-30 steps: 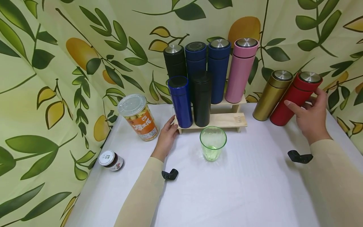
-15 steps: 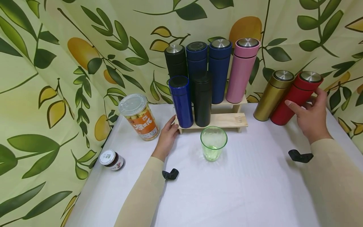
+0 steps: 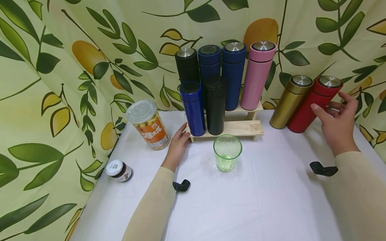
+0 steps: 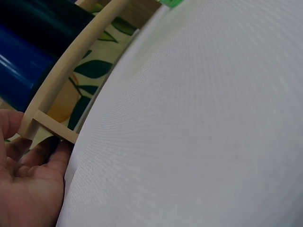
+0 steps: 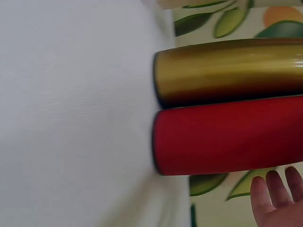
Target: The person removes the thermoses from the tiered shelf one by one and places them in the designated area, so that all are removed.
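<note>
At the right side of the head view, a person's right hand (image 3: 340,124) is beside a cylindrical red bottle with a brushed-metal lid (image 3: 311,99), its fingers spread and loose rather than wrapped round it. The right wrist view shows a gap between those fingers and the red bottle; whether the thumb touches it cannot be told. The red bottle stands on a white cloth-covered table (image 3: 256,207), just beside a cylindrical gold bottle with a metal lid (image 3: 290,103).

Near the centre of the frame, the left hand (image 3: 177,147) grips the left end of a two-tier pale wooden rack (image 3: 242,128), thumb and fingers about its corner. On the lower tier stand a glossy blue bottle (image 3: 194,112) and a black bottle (image 3: 215,112); on the upper, at top centre, a silver-lidded black bottle (image 3: 187,68), two dark blue bottles (image 3: 234,77) and a pink bottle (image 3: 257,80). In front of the rack is a clear green tumbler (image 3: 227,155). At centre left stands a clear plastic jar with an orange label (image 3: 150,130).
</note>
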The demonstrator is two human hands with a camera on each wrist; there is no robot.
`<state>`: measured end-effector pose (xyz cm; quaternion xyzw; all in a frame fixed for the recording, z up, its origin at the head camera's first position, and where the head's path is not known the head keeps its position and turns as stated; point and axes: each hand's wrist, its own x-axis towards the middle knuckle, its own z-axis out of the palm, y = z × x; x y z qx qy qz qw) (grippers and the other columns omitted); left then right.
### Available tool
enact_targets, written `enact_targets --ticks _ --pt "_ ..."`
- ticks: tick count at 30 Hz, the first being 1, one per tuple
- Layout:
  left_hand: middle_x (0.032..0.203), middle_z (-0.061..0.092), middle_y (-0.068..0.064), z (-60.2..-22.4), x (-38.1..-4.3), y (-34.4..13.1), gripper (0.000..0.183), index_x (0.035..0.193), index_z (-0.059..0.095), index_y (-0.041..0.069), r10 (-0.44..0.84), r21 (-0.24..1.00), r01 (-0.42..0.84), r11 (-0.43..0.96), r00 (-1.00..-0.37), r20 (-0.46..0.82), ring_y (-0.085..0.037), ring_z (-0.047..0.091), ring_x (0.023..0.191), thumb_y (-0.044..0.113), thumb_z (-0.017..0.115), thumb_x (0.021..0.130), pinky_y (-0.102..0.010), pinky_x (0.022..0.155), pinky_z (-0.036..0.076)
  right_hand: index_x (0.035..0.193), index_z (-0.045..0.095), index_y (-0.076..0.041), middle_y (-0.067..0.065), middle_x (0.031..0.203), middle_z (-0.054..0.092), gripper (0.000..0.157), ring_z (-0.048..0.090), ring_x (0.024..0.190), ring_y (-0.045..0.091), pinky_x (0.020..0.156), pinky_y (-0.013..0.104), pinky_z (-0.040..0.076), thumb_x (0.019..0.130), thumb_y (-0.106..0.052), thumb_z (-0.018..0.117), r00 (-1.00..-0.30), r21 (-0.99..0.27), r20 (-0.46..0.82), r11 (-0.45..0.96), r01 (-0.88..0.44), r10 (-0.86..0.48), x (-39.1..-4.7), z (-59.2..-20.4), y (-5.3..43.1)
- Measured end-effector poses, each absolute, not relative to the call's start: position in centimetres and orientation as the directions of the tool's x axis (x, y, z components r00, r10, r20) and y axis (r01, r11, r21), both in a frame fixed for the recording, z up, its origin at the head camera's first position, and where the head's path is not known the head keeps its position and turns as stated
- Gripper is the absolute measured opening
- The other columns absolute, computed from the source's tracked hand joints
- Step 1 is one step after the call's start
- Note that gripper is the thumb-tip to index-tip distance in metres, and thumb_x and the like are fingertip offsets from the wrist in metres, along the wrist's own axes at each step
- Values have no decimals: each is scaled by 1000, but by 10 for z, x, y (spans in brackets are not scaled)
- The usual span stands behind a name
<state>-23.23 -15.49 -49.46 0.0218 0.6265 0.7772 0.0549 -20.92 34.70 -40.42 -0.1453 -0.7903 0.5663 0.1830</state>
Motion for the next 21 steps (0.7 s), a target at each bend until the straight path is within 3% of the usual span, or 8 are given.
enact_targets --ticks 3,8,16,21 --pt "164 47 -18 -494 -232 -155 59 172 35 11 106 978 -64 -196 -993 -44 -29 50 147 13 51 116 -39 120 43 166 22 -34 -11 143 46 75 50 127 4 98 10 46 108 -26 69 -860 -957 181 288 -42 476 -206 -394 348" --pt "165 46 -16 -495 -232 -156 59 172 34 13 109 980 -76 -183 -992 -57 -28 50 147 15 51 116 -39 120 42 165 28 -32 -7 142 51 68 55 123 3 109 18 44 109 -24 67 -817 -958 244 259 -120 523 -200 -374 347" --pt "165 45 -18 -494 -231 -155 59 172 33 11 105 981 -61 -185 -994 -42 -29 49 148 13 50 116 -39 121 41 164 34 -27 -5 144 56 56 55 125 6 112 23 45 114 -23 59 -757 -900 398 379 -213 518 -192 -335 332" --pt "165 46 -18 -493 -231 -153 59 172 33 11 106 983 -61 -172 -993 -43 -28 50 147 14 51 116 -39 121 42 164 37 -26 -1 148 58 54 56 132 11 117 27 42 115 -22 57 -742 -889 434 379 -259 511 -185 -312 315"
